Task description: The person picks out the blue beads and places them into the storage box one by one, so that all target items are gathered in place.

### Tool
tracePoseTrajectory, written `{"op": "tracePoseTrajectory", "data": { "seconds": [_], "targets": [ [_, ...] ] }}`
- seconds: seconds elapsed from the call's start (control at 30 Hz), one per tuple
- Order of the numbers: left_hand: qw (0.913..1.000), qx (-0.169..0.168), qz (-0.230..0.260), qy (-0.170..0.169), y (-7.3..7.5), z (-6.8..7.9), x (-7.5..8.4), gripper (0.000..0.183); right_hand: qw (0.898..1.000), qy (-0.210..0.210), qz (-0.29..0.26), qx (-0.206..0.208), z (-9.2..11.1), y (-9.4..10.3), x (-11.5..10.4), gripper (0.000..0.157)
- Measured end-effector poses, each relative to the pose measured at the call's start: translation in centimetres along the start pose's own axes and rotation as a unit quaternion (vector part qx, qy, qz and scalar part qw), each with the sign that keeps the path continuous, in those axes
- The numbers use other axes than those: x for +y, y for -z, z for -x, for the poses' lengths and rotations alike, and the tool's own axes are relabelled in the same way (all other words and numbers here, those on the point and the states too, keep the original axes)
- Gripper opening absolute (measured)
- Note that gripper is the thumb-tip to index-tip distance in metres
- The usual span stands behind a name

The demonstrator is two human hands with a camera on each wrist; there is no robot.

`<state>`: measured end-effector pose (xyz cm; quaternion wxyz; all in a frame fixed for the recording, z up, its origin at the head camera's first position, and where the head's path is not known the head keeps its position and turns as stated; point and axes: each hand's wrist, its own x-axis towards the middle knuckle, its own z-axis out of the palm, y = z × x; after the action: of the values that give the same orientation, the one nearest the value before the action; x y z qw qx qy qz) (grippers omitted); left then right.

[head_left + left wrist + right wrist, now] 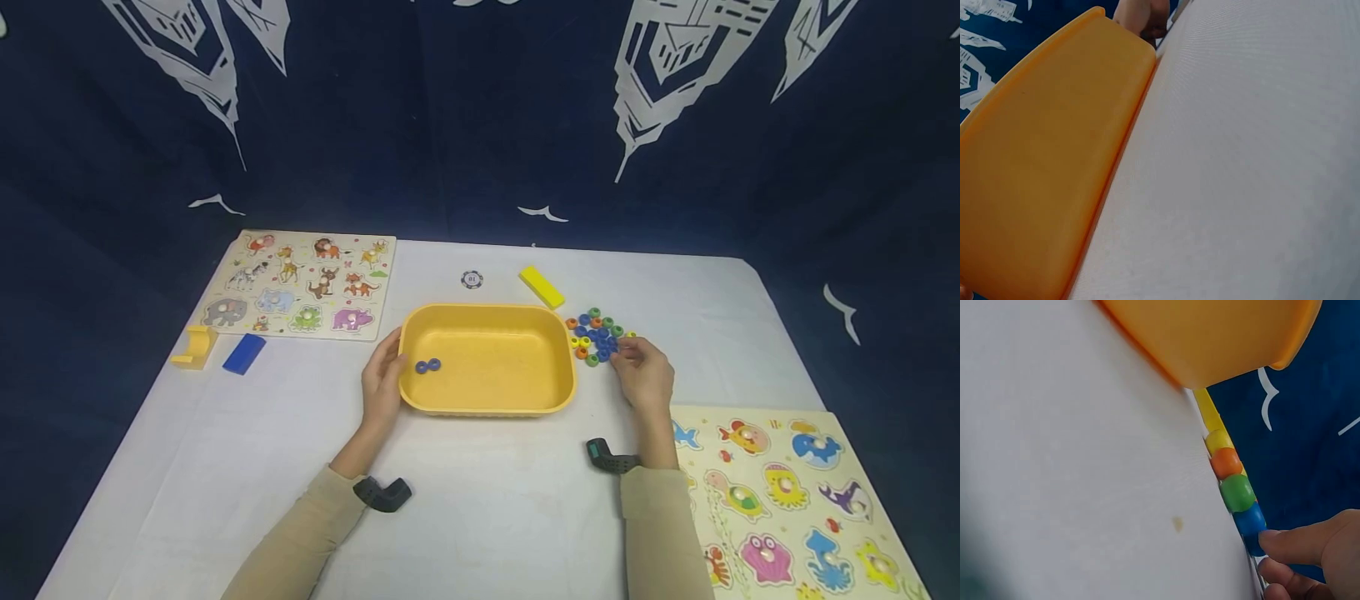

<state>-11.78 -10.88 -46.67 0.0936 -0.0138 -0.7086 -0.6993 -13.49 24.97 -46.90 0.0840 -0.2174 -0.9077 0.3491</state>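
Observation:
A yellow plastic tray (487, 400) sits mid-table with two blue beads (428, 366) inside it, towards its left end. My left hand (382, 383) grips the tray's left end, thumb over the rim and fingers along the outer wall. To the right of the tray lies a loose cluster of beads (592, 333) in blue, green, orange and yellow. At the cluster's right edge, my right hand (647, 372) pinches a blue bead (1249, 520) between thumb and fingers. The right wrist view shows the thumb on that bead, beside green, orange and yellow ones.
An animal puzzle board (300, 287) lies at the back left, a sea-creature board (787, 500) at the front right. Near the left board are a yellow curved block (197, 347) and a blue block (244, 354). Behind the tray lie a yellow block (542, 287) and a round chip (472, 279).

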Motion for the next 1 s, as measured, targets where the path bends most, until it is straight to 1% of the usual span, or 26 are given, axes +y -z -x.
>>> {"op": "tracePoseTrajectory", "data": {
  "seconds": [0.1, 0.23, 0.37, 0.43, 0.47, 0.53, 0.57, 0.63, 0.67, 0.7, 0.77, 0.83, 0.87, 0.9, 0.93, 1.0],
  "targets": [
    [1.0000, 0.003, 0.001, -0.008, 0.2, -0.3, -1.4, 0.041, 1.000, 0.013, 0.021, 0.004, -0.1, -0.1, 0.1, 0.027],
    [0.9999, 0.007, -0.006, -0.013, 0.2, -0.3, -1.6, 0.041, 0.999, 0.020, 0.032, 0.009, 0.0, -0.1, 0.0, 0.027],
    [1.0000, 0.006, -0.001, -0.004, 0.2, -0.2, -1.1, 0.041, 1.000, 0.006, 0.023, 0.007, 0.0, 0.1, -0.4, 0.027],
    [1.0000, 0.004, 0.008, -0.001, 0.2, -0.1, -0.5, 0.041, 1.000, -0.004, 0.015, 0.010, -0.2, 0.1, -0.5, 0.028],
    [0.9999, 0.002, 0.011, -0.001, 0.1, -0.1, -0.2, 0.041, 1.000, -0.001, 0.013, 0.018, -0.4, -0.1, -0.2, 0.029],
    [0.9999, 0.001, 0.016, -0.001, 0.0, 0.1, 0.4, 0.041, 0.999, 0.028, 0.001, 0.046, -1.2, -0.8, 0.7, 0.030],
    [0.9998, 0.001, 0.017, -0.001, 0.0, 0.1, 0.6, 0.041, 0.997, 0.048, -0.010, 0.052, -1.8, -1.2, 1.3, 0.032],
    [0.9998, 0.002, 0.019, 0.000, -0.1, 0.1, 0.8, 0.041, 0.992, 0.101, -0.037, 0.063, -2.4, -2.1, 1.8, 0.033],
    [0.9998, 0.004, 0.019, 0.001, -0.1, 0.0, 0.6, 0.041, 0.988, 0.130, -0.051, 0.061, -2.2, -2.2, 1.2, 0.033],
    [0.9998, 0.006, 0.019, 0.003, 0.0, -0.1, 0.3, 0.041, 0.985, 0.152, -0.071, 0.045, -1.7, -2.0, 0.1, 0.030],
    [0.9998, 0.010, 0.016, 0.003, 0.0, -0.2, -0.3, 0.040, 0.978, 0.184, -0.102, -0.002, 0.0, -1.2, -3.3, 0.027],
    [0.9998, 0.015, 0.012, -0.001, 0.1, -0.4, -0.9, 0.040, 0.968, 0.220, -0.115, -0.043, 2.3, -0.6, -7.2, 0.022],
    [0.9998, 0.016, 0.010, -0.004, 0.1, -0.5, -1.2, 0.040, 0.965, 0.231, -0.106, -0.064, 3.3, -0.4, -9.0, 0.021],
    [0.9998, 0.018, 0.008, -0.007, 0.1, -0.5, -1.4, 0.040, 0.961, 0.243, -0.098, -0.083, 4.0, -0.5, -10.3, 0.020],
    [0.9997, 0.019, 0.006, -0.010, 0.1, -0.5, -1.5, 0.041, 0.957, 0.258, -0.088, -0.096, 4.4, -0.9, -11.2, 0.019],
    [0.9997, 0.021, 0.006, -0.014, 0.1, -0.5, -1.6, 0.041, 0.952, 0.272, -0.065, -0.127, 5.0, -2.0, -12.7, 0.019]
  ]
}}
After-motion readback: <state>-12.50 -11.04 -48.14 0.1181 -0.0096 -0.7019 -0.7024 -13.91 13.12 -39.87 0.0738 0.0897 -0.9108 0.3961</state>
